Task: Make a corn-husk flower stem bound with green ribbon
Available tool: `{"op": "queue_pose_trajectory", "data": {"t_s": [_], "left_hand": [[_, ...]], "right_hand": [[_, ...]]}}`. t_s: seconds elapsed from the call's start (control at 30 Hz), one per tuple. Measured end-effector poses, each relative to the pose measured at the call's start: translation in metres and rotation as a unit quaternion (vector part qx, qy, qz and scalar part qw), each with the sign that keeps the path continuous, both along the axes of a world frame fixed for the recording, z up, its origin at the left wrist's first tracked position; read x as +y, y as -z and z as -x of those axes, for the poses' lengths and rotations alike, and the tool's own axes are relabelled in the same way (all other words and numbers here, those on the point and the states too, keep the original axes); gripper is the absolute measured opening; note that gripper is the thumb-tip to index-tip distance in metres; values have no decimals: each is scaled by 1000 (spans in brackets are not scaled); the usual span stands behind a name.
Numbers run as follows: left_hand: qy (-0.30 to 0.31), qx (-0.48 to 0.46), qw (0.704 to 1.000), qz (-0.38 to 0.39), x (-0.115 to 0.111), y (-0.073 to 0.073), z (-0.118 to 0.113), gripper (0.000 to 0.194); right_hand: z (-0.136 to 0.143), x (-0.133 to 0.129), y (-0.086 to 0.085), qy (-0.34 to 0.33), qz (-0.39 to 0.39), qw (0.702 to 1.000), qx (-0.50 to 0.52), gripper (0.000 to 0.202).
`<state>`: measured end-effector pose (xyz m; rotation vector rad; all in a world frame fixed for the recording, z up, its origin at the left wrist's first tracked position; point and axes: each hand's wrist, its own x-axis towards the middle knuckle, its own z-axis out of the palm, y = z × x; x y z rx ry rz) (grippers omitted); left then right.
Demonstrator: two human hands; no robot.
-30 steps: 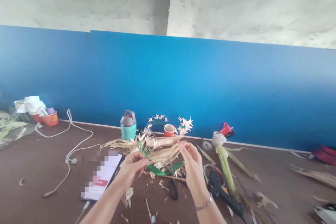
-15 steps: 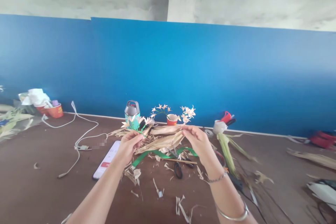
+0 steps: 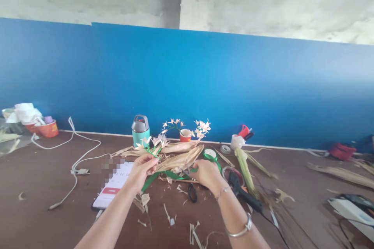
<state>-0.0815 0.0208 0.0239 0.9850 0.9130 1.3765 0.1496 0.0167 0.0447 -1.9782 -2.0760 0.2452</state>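
Note:
My left hand [image 3: 147, 166] is closed on the green-wrapped stem of a spray of pale husk flowers [image 3: 154, 143], which points up and away. My right hand [image 3: 207, 172] is lowered over the scissors [image 3: 192, 193] and the green ribbon [image 3: 168, 174], fingers curled downward. Ribbon shows right at its fingertips, but what they grip is hidden. Beyond both hands, dried corn husks [image 3: 182, 158] lie in a pile. A roll of green ribbon [image 3: 210, 155] sits just past my right hand.
A teal flask [image 3: 140, 131] and a red paper cup [image 3: 185, 136] with husk flowers stand by the blue partition [image 3: 187, 78]. A phone [image 3: 112, 188] lies left, near a white cable [image 3: 75, 163]. A black glue gun [image 3: 244, 192] and green stalk [image 3: 246, 171] are right. Husk scraps litter the front.
My right hand has left the husk and moved down and toward me, over the scissors and ribbon. My left hand still holds the flower spray. The view has shifted slightly right.

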Motion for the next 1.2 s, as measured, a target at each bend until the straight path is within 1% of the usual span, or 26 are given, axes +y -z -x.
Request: {"op": "queue_pose_trajectory", "data": {"t_s": [0.13,0.27,0.4,0.5,0.6,0.67,0.7,0.77,0.83,0.9,1.0,1.13,1.2], "left_hand": [[19,8,1000,-6,-5,-2,-7,26],[26,8,1000,-10,-6,1,-11,23],[37,-1,999,-8,-6,4,-14,22],[46,-13,999,-7,-6,6,-16,22],[53,-22,998,-6,-6,9,-18,23],[59,-26,998,-5,-5,11,-20,25],[64,-27,998,-5,-4,13,-21,26],[74,-28,997,-4,-3,16,-23,28],[83,-28,996,-4,-2,18,-24,29],[90,-28,996,-3,-1,19,-25,30],[102,-26,994,-2,-2,19,-26,30],[115,-15,993,3,-6,19,-30,29],[119,-11,993,6,-8,19,-31,28]], "right_hand": [[13,3,13,-2,9,999,-52,17],[11,3,16,-2,6,996,-85,24],[5,1,13,4,8,995,-102,22],[2,-2,4,7,-6,996,-92,22],[5,-6,-10,-19,-25,998,-57,26],[10,-10,-19,-63,-50,997,-1,28],[13,-12,-23,-96,-70,992,48,27],[19,-16,-28,-157,-111,970,148,24],[22,-20,-32,-192,-134,948,217,23],[23,-24,-35,-204,-131,939,245,25],[23,-27,-36,-211,-115,938,252,26],[25,-26,-32,-222,-120,932,259,29],[27,-25,-30,-216,-127,930,268,30]]}}
